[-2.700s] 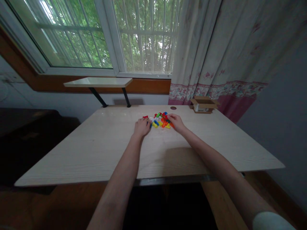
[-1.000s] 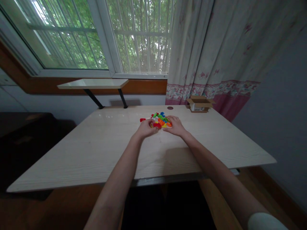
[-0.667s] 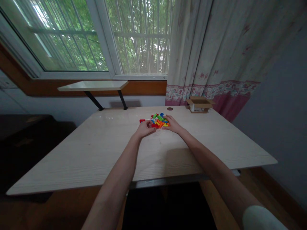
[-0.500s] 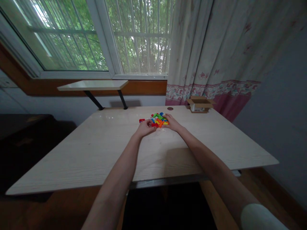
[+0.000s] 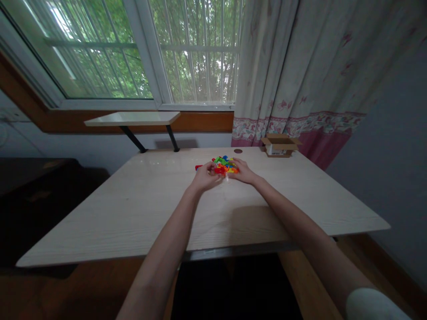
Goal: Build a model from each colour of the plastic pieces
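Note:
A small heap of colourful plastic building pieces in green, blue, yellow, orange and red lies on the table between my hands. My left hand curves around its left near side, fingers bent and apart from the thumb, beside a red piece. On the other side, my right hand cups the right edge with its fingers spread, touching or very near yellow and orange pieces. I see nothing gripped in either hand, though the fingertips partly hide the pieces there. A separate red piece rests just left of the heap.
The pale wooden table extends to both sides. At its back right stands an open cardboard box. A raised shelf on black legs is at the back left. A round dark disc sits near the back edge, by the curtain.
My hands remain around the heap; the left has shifted slightly and covers more of its near left side. Pieces near the front look bunched closer together. The view has turned slightly left.

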### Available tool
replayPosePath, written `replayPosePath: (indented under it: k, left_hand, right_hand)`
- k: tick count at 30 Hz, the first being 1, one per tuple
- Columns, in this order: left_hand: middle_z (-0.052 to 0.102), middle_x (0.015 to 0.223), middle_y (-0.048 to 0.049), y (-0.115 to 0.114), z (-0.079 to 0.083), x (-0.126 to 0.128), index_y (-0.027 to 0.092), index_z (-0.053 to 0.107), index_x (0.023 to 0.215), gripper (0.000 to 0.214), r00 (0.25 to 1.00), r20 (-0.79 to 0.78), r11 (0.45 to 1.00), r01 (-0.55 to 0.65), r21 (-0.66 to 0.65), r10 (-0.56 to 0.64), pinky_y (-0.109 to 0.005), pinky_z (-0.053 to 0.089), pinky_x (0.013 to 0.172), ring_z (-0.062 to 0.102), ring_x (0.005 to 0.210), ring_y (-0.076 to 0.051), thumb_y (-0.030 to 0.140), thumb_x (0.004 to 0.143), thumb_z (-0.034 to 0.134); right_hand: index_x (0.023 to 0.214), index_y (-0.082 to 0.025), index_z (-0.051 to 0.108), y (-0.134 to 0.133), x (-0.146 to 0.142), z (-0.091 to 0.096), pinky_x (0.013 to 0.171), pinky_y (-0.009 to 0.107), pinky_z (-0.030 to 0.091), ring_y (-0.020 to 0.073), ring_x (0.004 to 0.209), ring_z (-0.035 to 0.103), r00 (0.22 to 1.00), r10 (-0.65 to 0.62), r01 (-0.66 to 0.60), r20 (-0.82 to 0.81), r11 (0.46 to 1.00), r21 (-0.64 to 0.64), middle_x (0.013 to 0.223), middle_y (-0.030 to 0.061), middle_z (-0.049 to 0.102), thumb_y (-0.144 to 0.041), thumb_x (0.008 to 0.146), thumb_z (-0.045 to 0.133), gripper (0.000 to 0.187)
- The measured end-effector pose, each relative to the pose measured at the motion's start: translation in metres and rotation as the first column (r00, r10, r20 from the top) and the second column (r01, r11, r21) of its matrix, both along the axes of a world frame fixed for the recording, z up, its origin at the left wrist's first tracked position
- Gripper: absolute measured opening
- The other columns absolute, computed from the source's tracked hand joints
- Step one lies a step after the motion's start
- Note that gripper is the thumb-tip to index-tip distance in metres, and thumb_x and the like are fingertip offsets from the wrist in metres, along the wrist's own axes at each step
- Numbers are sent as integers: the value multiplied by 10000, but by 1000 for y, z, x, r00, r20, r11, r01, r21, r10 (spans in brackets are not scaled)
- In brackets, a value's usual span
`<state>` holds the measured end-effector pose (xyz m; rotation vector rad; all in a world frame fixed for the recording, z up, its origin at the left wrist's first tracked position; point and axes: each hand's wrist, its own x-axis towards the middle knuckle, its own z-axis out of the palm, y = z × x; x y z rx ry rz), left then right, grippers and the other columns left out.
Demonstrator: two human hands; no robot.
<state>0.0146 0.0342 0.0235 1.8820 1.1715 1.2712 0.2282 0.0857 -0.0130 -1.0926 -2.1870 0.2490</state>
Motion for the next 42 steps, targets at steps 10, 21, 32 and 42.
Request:
replayPosePath:
  k: [10,21,32,42]
  left_hand:
    - [563,709,9,-7,9,11,158,570,796,348,992,121,998,42,-52,-36,-236,401,590,511,644,-115,284,513,728]
    - [585,655,10,-4,10,11,153,601,814,343,967,244,989,105,-102,-77,-253,438,611,540,619,-114,279,527,742]
    - [679,763,-52,-2,8,13,137,658,836,423,859,502,945,238,-226,-96,-260,473,580,592,629,-128,391,517,770]
    - [655,685,-25,3,4,14,139,644,769,415,826,561,930,254,-267,-64,-237,457,518,550,545,-93,403,482,786]
  right_hand:
    - [1153,-225,566,-43,-15,3,953,400,382,210,1087,524,898,69,-113,-436,991,-76,1163,87,581,-419,832,506,380]
    - [967,-210,640,-52,-31,13,810,346,460,177,856,596,768,-35,-126,-639,971,-205,931,48,664,-411,725,619,315]
    - [874,-196,655,-45,-31,10,721,290,467,146,764,596,572,-127,-271,-810,903,-333,865,31,671,-514,634,691,399]
    - [985,-225,639,-53,-37,13,629,267,459,148,742,608,463,-162,-402,-871,838,-370,913,38,686,-467,598,738,467]
